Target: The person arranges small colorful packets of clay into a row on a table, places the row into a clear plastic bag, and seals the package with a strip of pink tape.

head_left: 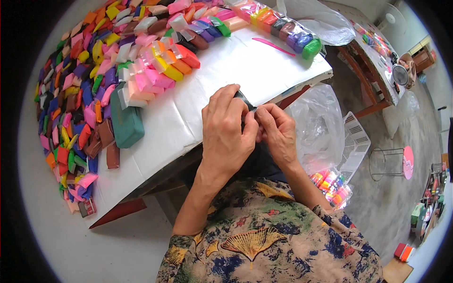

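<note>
A small black wrapped clay packet (244, 100) is held up in front of me, just off the table's near edge. My left hand (226, 125) is closed around it, with its dark upper end showing past the fingers. At the packet's right side, my right hand (279, 129) pinches a corner of its clear wrapping between thumb and forefinger. Fingers cover most of the packet. On the table ahead lie a pink plastic modelling tool (273, 46) and a bagged row of coloured clay packets (278, 28).
Loose coloured clay packets (96, 52) pile over the left of the white-covered table (177, 113), beside a dark green case (126, 115). Right of me are a clear plastic bag (316, 122), a white basket (354, 144) and a pink-topped stool (407, 162).
</note>
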The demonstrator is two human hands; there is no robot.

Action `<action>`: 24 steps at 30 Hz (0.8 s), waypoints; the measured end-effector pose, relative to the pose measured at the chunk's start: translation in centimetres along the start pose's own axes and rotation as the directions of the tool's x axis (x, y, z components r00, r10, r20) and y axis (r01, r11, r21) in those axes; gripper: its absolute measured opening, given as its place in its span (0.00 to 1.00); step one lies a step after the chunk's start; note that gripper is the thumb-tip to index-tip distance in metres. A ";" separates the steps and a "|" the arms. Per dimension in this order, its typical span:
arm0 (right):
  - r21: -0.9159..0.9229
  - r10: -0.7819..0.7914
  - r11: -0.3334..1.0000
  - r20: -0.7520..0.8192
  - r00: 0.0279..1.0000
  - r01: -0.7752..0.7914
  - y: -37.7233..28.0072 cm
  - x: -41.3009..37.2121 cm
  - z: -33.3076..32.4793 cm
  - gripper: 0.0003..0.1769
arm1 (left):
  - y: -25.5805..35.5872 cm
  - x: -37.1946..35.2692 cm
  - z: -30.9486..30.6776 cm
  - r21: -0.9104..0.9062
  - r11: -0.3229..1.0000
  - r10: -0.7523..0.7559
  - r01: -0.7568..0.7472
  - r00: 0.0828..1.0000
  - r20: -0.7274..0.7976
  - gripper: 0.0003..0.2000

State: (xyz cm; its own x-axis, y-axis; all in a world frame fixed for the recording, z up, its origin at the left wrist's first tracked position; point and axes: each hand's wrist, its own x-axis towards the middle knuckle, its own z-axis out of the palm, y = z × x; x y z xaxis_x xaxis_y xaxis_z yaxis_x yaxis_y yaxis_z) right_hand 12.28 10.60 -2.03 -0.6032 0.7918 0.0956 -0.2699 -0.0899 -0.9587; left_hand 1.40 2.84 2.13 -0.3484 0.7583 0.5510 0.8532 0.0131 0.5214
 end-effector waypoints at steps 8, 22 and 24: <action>-0.003 0.002 1.000 -0.008 1.000 -0.002 0.1 0.0 0.0 0.14 | 0.1 0.3 -0.1 -0.003 1.000 -0.018 0.018 1.000 0.011 0.06; 0.006 0.006 1.000 -0.013 1.000 -0.006 0.3 0.1 -0.1 0.14 | 0.3 0.7 -0.3 -0.017 0.998 -0.062 0.062 0.997 0.039 0.06; 0.014 0.009 1.000 -0.015 1.000 -0.009 0.3 0.0 -0.1 0.14 | 0.5 0.8 -0.5 -0.005 0.998 -0.068 0.068 0.997 0.040 0.05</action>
State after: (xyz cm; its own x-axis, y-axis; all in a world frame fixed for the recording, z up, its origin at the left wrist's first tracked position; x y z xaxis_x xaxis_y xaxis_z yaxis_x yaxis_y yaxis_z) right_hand 12.22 10.65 -2.38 -0.5947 0.7997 0.0826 -0.2748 -0.1057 -0.9557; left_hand 1.40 3.12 3.14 -0.3901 0.7809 0.4879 0.8255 0.0618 0.5610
